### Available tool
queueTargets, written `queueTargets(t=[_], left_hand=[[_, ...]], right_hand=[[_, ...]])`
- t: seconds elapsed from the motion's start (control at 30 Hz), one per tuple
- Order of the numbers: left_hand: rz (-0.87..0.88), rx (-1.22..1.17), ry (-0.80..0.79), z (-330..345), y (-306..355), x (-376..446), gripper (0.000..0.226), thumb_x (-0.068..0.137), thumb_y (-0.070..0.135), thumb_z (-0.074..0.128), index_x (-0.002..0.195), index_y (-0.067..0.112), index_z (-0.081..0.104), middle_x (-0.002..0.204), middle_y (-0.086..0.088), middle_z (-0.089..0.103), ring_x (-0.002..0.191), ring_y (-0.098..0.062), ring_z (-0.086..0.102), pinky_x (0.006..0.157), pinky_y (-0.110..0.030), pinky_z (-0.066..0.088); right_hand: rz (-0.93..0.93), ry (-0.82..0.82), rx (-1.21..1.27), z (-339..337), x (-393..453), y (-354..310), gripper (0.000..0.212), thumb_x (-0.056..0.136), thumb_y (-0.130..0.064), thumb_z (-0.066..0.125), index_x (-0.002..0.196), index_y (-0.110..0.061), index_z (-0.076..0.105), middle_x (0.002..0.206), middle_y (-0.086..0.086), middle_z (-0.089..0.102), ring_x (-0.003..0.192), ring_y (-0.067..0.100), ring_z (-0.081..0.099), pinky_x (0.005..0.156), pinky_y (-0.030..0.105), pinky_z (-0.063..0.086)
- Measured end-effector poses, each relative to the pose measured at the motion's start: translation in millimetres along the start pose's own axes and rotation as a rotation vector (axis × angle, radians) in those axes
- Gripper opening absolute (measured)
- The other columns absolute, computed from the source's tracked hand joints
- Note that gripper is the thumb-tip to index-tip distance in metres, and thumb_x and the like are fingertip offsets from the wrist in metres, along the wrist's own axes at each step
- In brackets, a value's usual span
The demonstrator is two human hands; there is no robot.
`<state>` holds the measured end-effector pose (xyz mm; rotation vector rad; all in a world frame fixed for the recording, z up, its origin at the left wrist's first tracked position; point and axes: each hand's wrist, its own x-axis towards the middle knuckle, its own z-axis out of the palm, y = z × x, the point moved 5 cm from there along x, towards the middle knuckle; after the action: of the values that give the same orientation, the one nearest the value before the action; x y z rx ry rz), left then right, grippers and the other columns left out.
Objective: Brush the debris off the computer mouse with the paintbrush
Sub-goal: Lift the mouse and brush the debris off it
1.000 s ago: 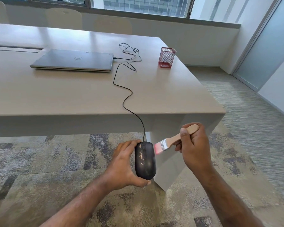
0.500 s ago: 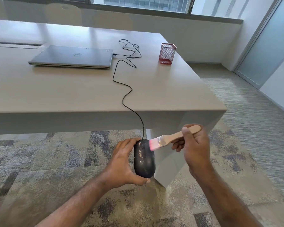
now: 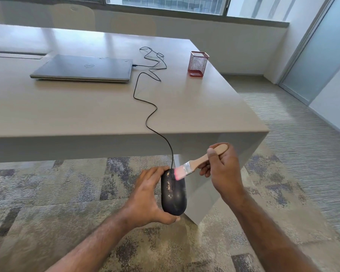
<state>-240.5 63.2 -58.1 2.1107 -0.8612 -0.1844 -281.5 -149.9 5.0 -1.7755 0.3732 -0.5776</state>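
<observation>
Brushing now higher on mouse

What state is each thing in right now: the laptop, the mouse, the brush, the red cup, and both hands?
Laptop: closed, flat on the table, cable plugged in.
Mouse: held off the table, pale debris specks on it.
Paintbrush: bristles touching the mouse's front end.
Cable: slack, trailing over the table edge.
Mesh cup: upright.
Left hand: grips the mouse.
Right hand: holds the brush handle.
</observation>
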Motion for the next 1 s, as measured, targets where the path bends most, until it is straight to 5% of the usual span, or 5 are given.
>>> queueTargets(t=[0.2, 0.77, 1.0], left_hand=[[-0.024, -0.035, 0.006, 1.3, -5.5, 0.8, 0.12, 0.039, 0.055, 0.088, 0.144, 0.042, 0.03, 0.128, 0.046, 0.024, 0.13, 0.009, 0.026, 0.104, -0.013, 0.026], [-0.058, -0.038, 0.04, -5.2, -5.3, 12.3, 0.121, 0.038, 0.056, 0.089, 0.145, 0.032, 0.038, 0.132, 0.029, 0.037, 0.129, -0.002, 0.033, 0.109, -0.028, 0.033], [-0.072, -0.061, 0.041, -6.0, -6.6, 11.6, 0.123, 0.039, 0.053, 0.09, 0.147, 0.032, 0.036, 0.134, 0.033, 0.033, 0.13, -0.001, 0.031, 0.107, -0.02, 0.028]], right_hand=[[-0.009, 0.072, 0.059, -15.7, -0.9, 0.5, 0.012, 0.103, -0.015, 0.048, 0.093, -0.021, 0.049, 0.065, 0.026, 0.066, 0.047, 0.024, 0.062, 0.045, 0.027, 0.049], [0.019, -0.033, 0.185, -6.4, -22.6, 1.6, 0.008, 0.103, -0.01, 0.047, 0.097, -0.014, 0.05, 0.061, 0.012, 0.067, 0.049, 0.024, 0.061, 0.045, 0.026, 0.05], [0.038, 0.054, 0.23, -21.1, -22.7, -2.1, 0.007, 0.103, -0.01, 0.048, 0.098, -0.013, 0.052, 0.062, 0.014, 0.066, 0.051, 0.028, 0.062, 0.046, 0.027, 0.051]])
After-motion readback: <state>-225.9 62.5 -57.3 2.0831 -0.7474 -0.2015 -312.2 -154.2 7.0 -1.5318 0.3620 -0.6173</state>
